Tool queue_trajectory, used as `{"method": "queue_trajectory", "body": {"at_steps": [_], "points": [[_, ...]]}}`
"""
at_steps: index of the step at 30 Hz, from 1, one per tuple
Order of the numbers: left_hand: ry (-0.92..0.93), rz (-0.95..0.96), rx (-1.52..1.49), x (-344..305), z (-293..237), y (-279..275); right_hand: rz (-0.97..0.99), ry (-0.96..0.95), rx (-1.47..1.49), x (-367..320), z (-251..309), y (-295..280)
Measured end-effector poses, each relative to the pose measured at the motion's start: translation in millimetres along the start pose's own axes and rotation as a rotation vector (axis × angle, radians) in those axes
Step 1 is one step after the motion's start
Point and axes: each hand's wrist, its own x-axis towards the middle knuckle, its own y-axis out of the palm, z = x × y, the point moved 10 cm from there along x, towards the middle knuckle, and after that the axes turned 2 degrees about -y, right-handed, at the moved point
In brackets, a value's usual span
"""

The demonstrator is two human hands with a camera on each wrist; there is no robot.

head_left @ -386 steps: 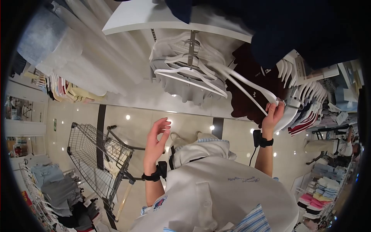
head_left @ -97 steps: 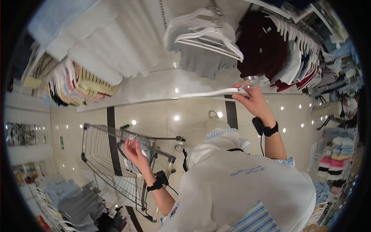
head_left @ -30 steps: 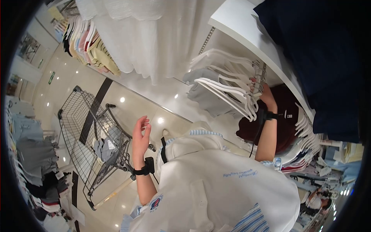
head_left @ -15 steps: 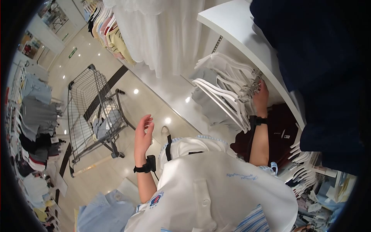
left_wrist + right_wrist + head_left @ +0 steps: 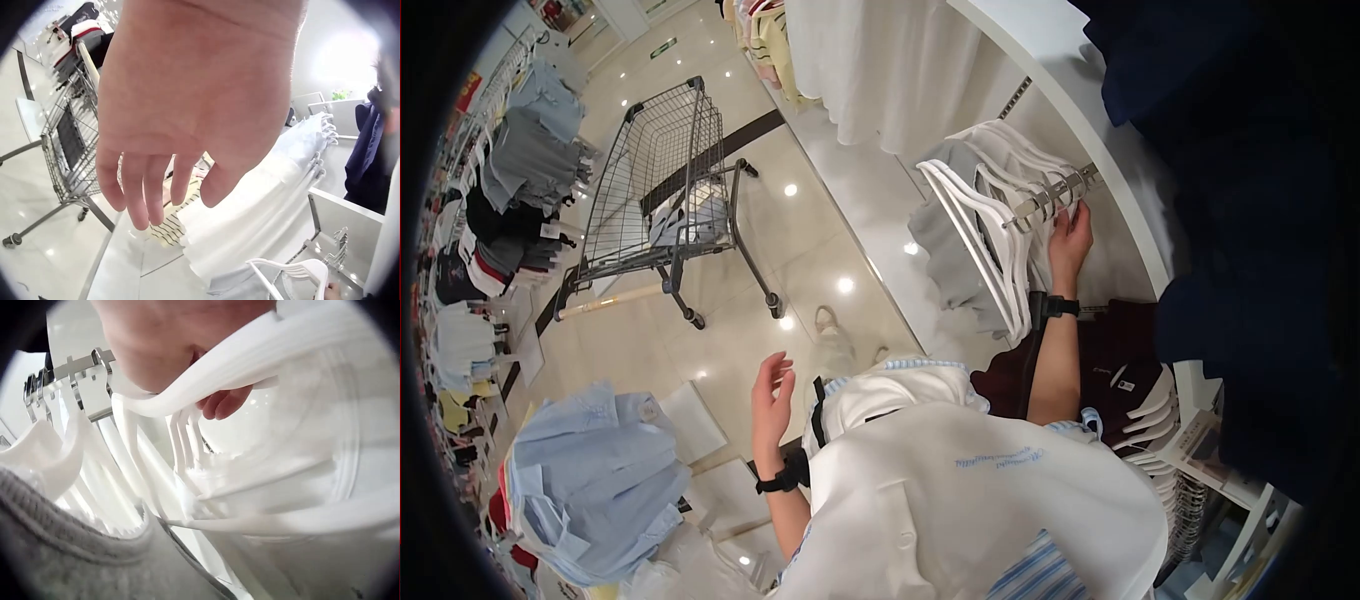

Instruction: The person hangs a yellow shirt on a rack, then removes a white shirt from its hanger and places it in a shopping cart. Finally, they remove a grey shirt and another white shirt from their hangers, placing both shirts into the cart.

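Note:
White hangers (image 5: 972,188), several with grey garments (image 5: 945,225) on them, hang from a short metal rail (image 5: 1055,190). Just beneath this rail, my right hand (image 5: 1070,243) is at the hangers' hooks, its fingers loosely extended. In the right wrist view a white hanger (image 5: 187,381) crosses in front of my right hand (image 5: 187,344), and the bent fingertips show below it; their exact contact is hidden. My left hand (image 5: 770,405) is raised in front of my body, holding nothing. Its relaxed fingers hang slightly apart in the left wrist view, where the palm (image 5: 194,94) shows.
A wire cart (image 5: 645,150) with folded clothes (image 5: 690,220) stands on the tiled floor. Light blue shirts (image 5: 600,470) are at lower left, a maroon garment (image 5: 1115,385) below the right forearm. A white shelf edge (image 5: 1120,190) and dark blue cloth (image 5: 1230,330) lie to the right.
The single hanger held earlier away from the rail is no longer in my right hand, which is now at the rail's hangers. The view has turned, bringing light blue shirts into sight.

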Motion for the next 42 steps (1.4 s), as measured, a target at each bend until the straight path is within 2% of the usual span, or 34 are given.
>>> {"method": "queue_trajectory", "body": {"at_steps": [4, 6, 8, 10, 11, 13, 18, 20, 23, 28, 29, 33, 36, 37, 38, 42], "points": [[-0.048, -0.091, 0.01, -32.8, 25.5, -22.3, 0.057, -0.057, -0.141, 2.2, -1.3, -4.6], [-0.059, -0.104, 0.005, -40.5, 27.4, -25.4, 0.035, -0.204, -0.339, 0.1, 14.0, -9.8], [-0.048, -0.156, 0.02, -44.4, 16.8, -32.1, 0.064, -0.155, -0.34, -0.9, 16.0, -11.4], [-0.037, -0.165, 0.012, -49.2, 8.6, -34.1, -0.138, -0.457, -0.369, -6.4, 51.8, -23.6], [-0.023, -0.173, 0.007, -51.3, 6.1, -34.1, -0.132, -0.466, -0.361, -6.0, 53.6, -23.1], [-0.021, -0.169, -0.001, -54.7, 7.7, -32.9, -0.135, -0.36, -0.342, -5.6, 54.1, -27.3], [-0.047, -0.111, 0.037, -54.5, 8.6, -25.2, -0.121, -0.312, -0.296, -4.0, 57.5, -32.9], [0.029, -0.101, 0.022, -55.0, 1.6, -21.9, -0.116, -0.312, -0.288, -5.0, 53.2, -34.1], [0.006, -0.107, 0.042, -65.4, -5.2, -24.4, -0.112, -0.24, -0.31, -20.8, 50.4, -35.6], [-0.047, -0.051, 0.108, -85.2, 10.7, -22.4, -0.154, 0.023, -0.082, -49.6, 56.5, -62.5], [-0.08, -0.015, 0.11, -85.0, 15.4, -19.2, -0.177, -0.086, -0.087, -56.3, 52.6, -68.8], [-0.06, 0.081, 0.152, -69.5, 5.6, -10.6, -0.237, -0.173, -0.306, -82.2, 41.2, -107.8], [0.037, 0.172, 0.173, -42.7, -15.5, -3.3, -0.292, -0.172, -0.321, -101.1, 65.0, -133.1], [0.083, 0.203, 0.189, -34.3, -26.6, -1.3, -0.27, -0.077, -0.251, -107.5, 53.4, -137.9], [0.128, 0.233, 0.206, -28.0, -37.1, -2.9, -0.295, -0.067, -0.265, -115.0, 55.0, -143.2], [0.212, 0.274, 0.226, -10.9, -56.6, -26.0, -0.312, -0.085, -0.298, -132.0, 77.1, -148.9]]}}
